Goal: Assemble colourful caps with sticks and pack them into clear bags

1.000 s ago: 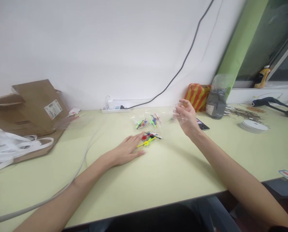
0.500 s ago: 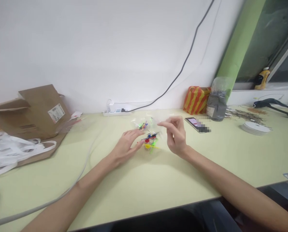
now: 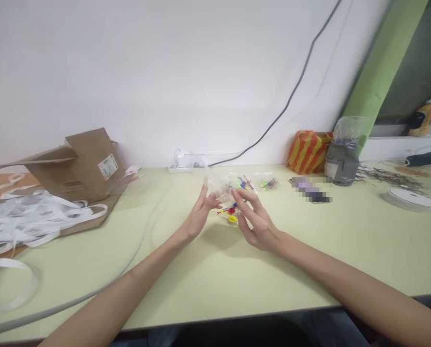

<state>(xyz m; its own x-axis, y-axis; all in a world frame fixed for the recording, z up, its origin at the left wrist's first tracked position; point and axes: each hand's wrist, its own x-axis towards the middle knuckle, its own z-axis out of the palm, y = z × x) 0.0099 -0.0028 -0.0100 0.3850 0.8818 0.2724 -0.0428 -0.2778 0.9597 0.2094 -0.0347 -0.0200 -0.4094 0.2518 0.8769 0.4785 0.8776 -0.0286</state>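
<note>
My left hand [image 3: 197,214] is raised with its fingers up, and a clear plastic bag [image 3: 220,189] sits at its fingertips. My right hand [image 3: 255,224] is close by with its fingers apart, their tips at the bag's right edge. Whether those tips grip the bag is hard to tell. Below the hands lie small coloured plastic parts [image 3: 230,213] in red, yellow and blue, partly hidden by my fingers. Behind them are a small bag of coloured pieces [image 3: 245,184] and another [image 3: 269,183].
The pale green table holds a blurred phone [image 3: 311,189], a white power strip [image 3: 181,168], a torn cardboard box [image 3: 88,166], white straps [image 3: 31,217] and a grey cable [image 3: 128,265]. A striped bag [image 3: 308,152], grey pouch [image 3: 342,165] and white tape roll [image 3: 409,200] stand at the right.
My left hand has lifted off the coloured parts, and my right hand has moved left beside it. A clear bag now sits raised between them. The view has swung slightly left.
</note>
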